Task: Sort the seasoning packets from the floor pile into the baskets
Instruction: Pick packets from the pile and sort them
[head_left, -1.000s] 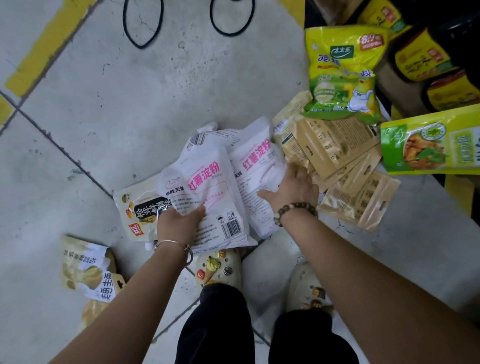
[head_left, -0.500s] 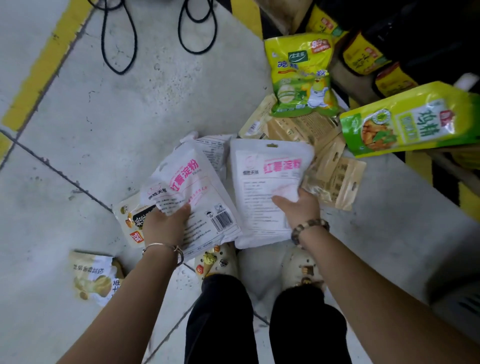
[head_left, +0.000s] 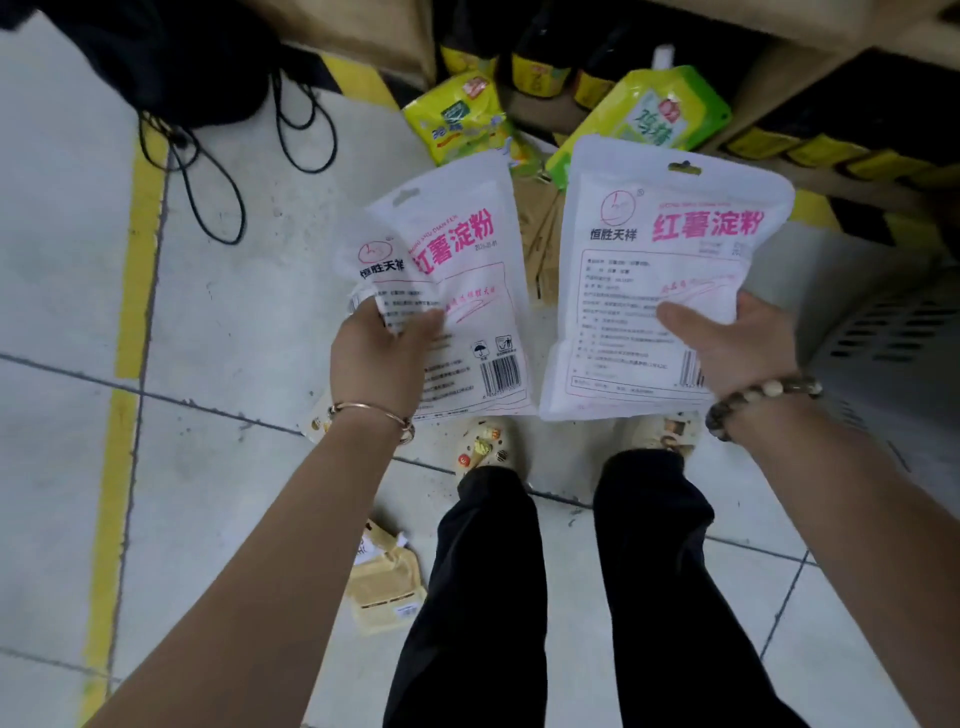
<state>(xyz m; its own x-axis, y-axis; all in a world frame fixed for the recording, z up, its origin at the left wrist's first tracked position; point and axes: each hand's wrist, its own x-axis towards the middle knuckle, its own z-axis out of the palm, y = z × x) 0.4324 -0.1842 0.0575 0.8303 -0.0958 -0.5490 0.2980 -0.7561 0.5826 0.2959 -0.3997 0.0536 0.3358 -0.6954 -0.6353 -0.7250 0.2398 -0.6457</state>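
Observation:
My left hand grips the lower left part of a white starch packet with pink lettering, held up off the floor. My right hand holds a second, matching white packet by its lower right side, thumb across the front. Both packets face me, upright and slightly tilted. Behind them on the floor lie brown kraft pouches and green-yellow seasoning bags, partly hidden by the held packets. A grey perforated basket shows at the right edge.
A tan packet lies on the tiles by my left leg. Black cables loop on the floor at upper left beside a yellow floor stripe. A low shelf with dark bottles runs along the top.
Both hands have lifted their white packets off the floor pile and raised them. The view has shifted upward, as from rising out of a crouch.

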